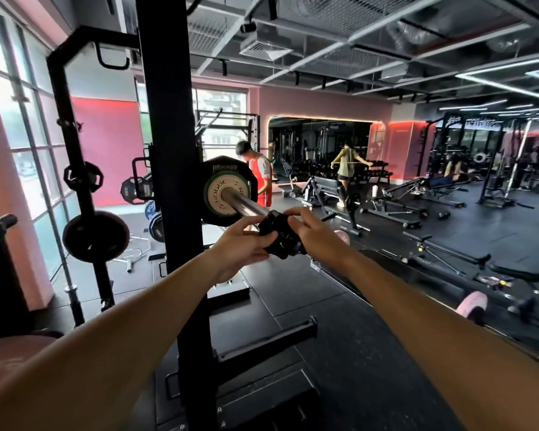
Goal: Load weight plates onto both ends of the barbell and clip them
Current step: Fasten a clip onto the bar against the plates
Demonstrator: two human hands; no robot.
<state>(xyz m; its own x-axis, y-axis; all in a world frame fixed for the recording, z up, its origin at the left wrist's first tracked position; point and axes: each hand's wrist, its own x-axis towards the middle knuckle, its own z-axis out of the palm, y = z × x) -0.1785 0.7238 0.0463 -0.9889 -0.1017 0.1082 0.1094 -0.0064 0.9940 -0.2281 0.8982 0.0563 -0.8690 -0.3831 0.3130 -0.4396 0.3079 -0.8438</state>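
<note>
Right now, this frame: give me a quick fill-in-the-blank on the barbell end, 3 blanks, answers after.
1. Both hands, the left hand and the right hand, hold a black ____ at the end of the barbell sleeve.
2. The small plate already on the sleeve bears the word ____.
3. The larger black plate behind it bears the word ____.

Missing words: clip; ROGUE; HAMMER.

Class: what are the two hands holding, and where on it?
A black barbell clip at the sleeve end: left hand grips its left side, right hand its right.
</note>
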